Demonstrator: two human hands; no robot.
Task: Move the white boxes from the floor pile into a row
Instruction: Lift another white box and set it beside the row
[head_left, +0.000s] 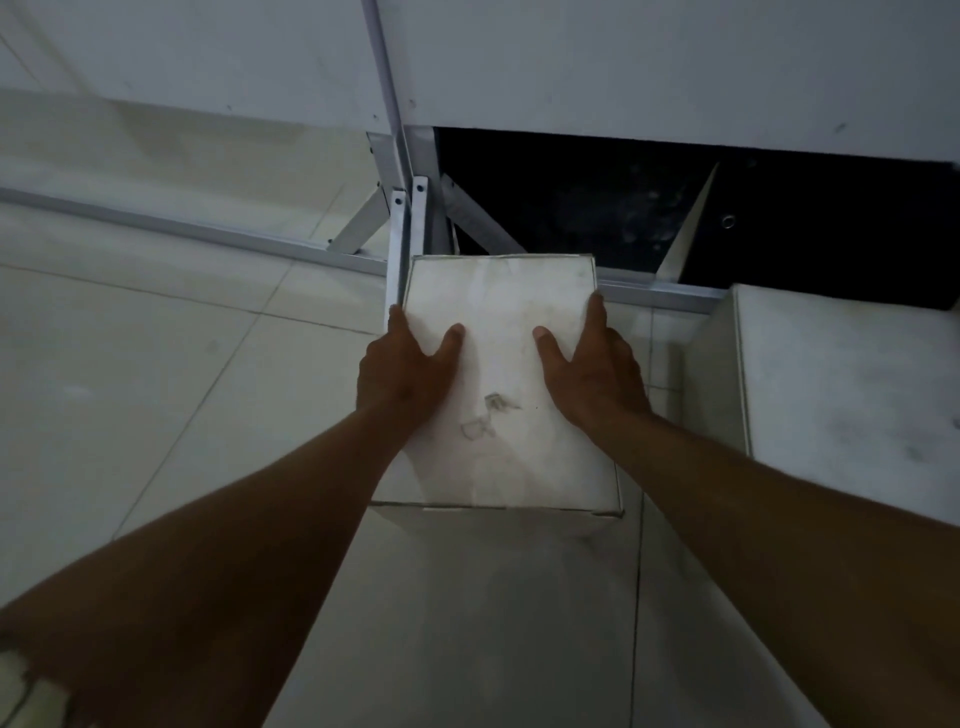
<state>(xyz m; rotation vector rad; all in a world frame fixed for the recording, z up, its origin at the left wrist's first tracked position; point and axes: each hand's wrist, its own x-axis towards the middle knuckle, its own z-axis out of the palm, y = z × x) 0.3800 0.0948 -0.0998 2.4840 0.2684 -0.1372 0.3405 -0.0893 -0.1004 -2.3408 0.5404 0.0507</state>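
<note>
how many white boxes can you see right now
2. One white box is at centre, gripped by the left hand and right hand; a second box sits at the right edge. Others may be out of frame.

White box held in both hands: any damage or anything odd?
The white cardboard box has a small scuffed tear on its top face, between the left hand and right hand. Otherwise nothing stands out.

A dim room with a tiled floor and grey panels

We see pale floor tiles with thin grout lines, grey wall panels above, a light metal frame with diagonal braces along their base, and a black gap under the right panel. Light is low.
</note>
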